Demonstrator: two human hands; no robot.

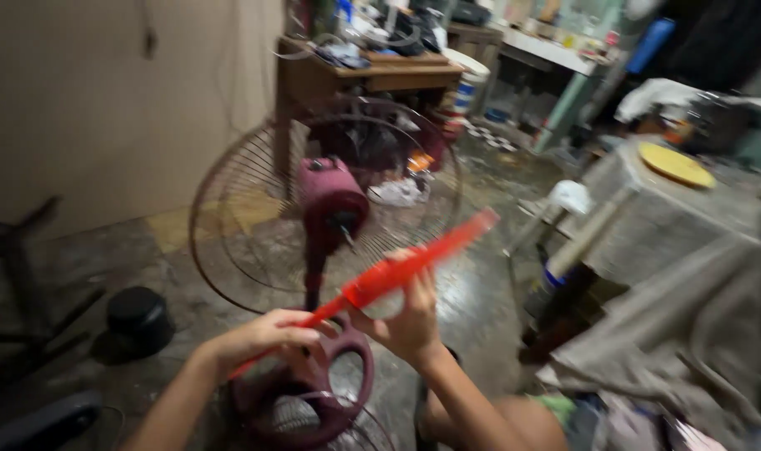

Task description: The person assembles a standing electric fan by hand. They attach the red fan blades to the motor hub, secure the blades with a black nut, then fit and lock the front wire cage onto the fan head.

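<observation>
Both my hands hold a translucent red fan blade (pixel 405 263) seen edge-on, tilted up to the right. My left hand (pixel 263 334) grips its lower left end. My right hand (pixel 410 313) wraps around its middle. Just behind the blade stands a maroon pedestal fan: its motor housing (pixel 330 196) with a bare shaft, the rear wire guard (pixel 230 192) around it, and a ring-shaped maroon base (pixel 355 376) on the floor under my hands. The frame is motion-blurred.
A round black object (pixel 138 317) lies on the wet concrete floor at left. A cluttered wooden table (pixel 380 75) stands behind the fan. A cloth-covered stand with a yellow plate (pixel 675 164) is at right. Another wire guard (pixel 314 422) lies near my knee.
</observation>
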